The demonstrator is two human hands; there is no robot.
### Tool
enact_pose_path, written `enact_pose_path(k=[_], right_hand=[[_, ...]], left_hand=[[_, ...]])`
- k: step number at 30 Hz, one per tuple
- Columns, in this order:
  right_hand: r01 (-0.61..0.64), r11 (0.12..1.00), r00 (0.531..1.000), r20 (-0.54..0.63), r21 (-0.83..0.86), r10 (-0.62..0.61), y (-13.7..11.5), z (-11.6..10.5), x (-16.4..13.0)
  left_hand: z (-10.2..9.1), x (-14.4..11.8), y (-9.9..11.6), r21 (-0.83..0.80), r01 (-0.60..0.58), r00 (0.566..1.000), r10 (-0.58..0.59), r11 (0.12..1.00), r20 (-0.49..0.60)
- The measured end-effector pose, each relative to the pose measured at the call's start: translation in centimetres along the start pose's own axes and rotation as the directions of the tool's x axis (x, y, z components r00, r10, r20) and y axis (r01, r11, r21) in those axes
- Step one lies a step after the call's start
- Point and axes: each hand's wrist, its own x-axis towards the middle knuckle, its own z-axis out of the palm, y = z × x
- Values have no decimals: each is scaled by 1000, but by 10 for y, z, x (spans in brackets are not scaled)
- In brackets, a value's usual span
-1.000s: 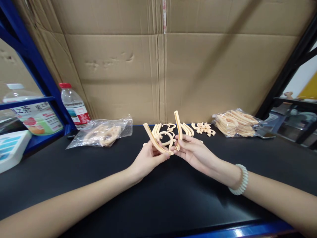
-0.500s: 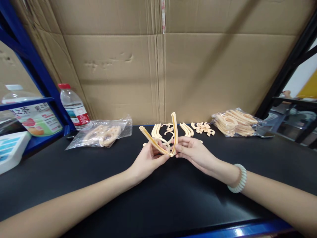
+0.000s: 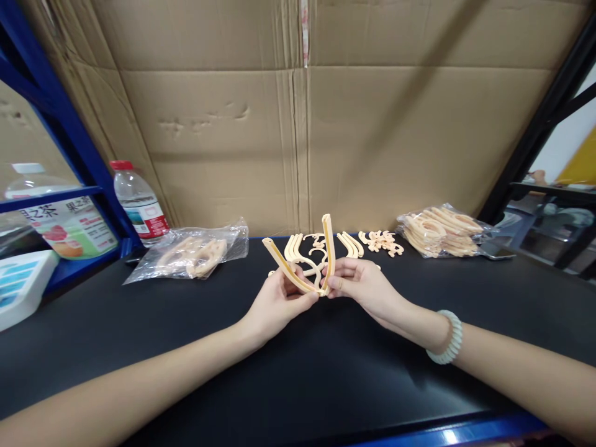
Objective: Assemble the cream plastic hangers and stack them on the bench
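Note:
My left hand [image 3: 275,305] is closed on a curved beige plastic hanger arm [image 3: 278,256] with a hollow groove along it. My right hand [image 3: 365,284] pinches a matching hanger arm [image 3: 328,239], which stands nearly upright. The lower ends of both arms meet between my fingertips in a V shape. A curved beige hook shows behind this joint; whether it is attached, I cannot tell. Beyond my hands lie loose hanger arms in a left row [image 3: 294,248] and a right row [image 3: 351,244], with several hooks [image 3: 319,244] between them. Small beige pieces [image 3: 382,241] form a pile farther right.
A clear bag of beige hanger parts [image 3: 198,254] lies at left, and a fuller bag [image 3: 440,230] at right. A red-capped water bottle [image 3: 142,208] stands by the blue frame [image 3: 60,118]. Cardboard [image 3: 223,124] walls the back of the black table [image 3: 298,379].
Both hands keep their hold on the two hanger arms. The joined ends have shifted very slightly, and the view has tilted a little.

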Motion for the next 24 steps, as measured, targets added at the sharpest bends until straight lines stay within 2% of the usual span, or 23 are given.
enact_pose_path(k=[5,10,13,18,21,24], right_hand=[[56,998,997,-44,-43,-57,1,3,-3],[43,998,995,-90,-36,-46,4,6,-1],[16,999,998,-64,-47,-19,3,1,1],[33,998,994,105,-53,-28,-13,-35,16],[125,960,985,147,-250,-90,-28,-61,24],[236,825,971,165,-513,-175,-39,-80,28]], left_hand=[[-2,2,-3,-23,7,1000,-7,1000,-24],[-1,1,-4,-51,-11,999,9,999,-50],[-2,2,-3,-93,11,997,-18,996,-73],[-15,8,8,-218,64,981,-101,974,-165],[-30,15,18,-274,102,979,-145,956,-143],[-44,22,26,-269,147,977,-181,952,-110]])
